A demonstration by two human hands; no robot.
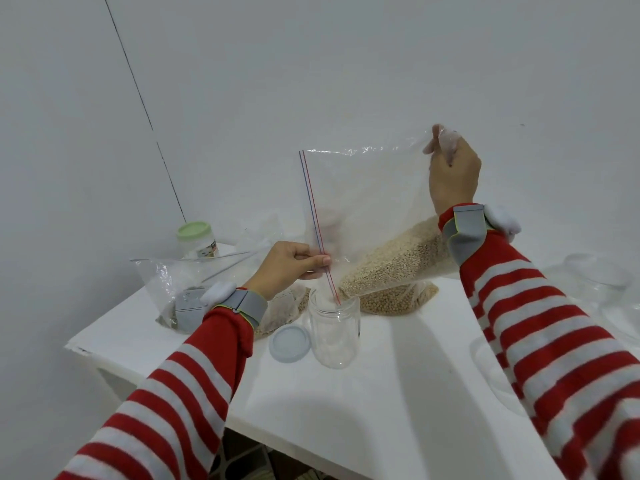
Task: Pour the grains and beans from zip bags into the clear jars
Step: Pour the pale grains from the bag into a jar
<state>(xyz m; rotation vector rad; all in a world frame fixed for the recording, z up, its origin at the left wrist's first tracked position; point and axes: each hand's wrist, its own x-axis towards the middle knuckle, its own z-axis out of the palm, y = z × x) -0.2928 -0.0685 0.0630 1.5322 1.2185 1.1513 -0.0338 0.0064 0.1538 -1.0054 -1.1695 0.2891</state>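
clear zip bag (367, 202) of tan grains tilted over open clear jar (334, 329) on white counter (346, 393); left hand (287, 268) pinches zipper edge, right hand (453, 174) grasps raised bottom corner.

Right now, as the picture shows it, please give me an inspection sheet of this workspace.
Surface: white table.
Job's things: zip bag of grains tilted, zip corner at the mouth of the open clear jar; jar looks empty; pale lid beside it.
Clutter: other bags behind the jar; green-lidded jar at the back; clear containers at right, blurred.
Grippers: left hand pinches the zip edge; right hand grips the raised bottom corner.
Cables: thin dark line on the wall; cannot tell if cable.
Surroundings: white walls.
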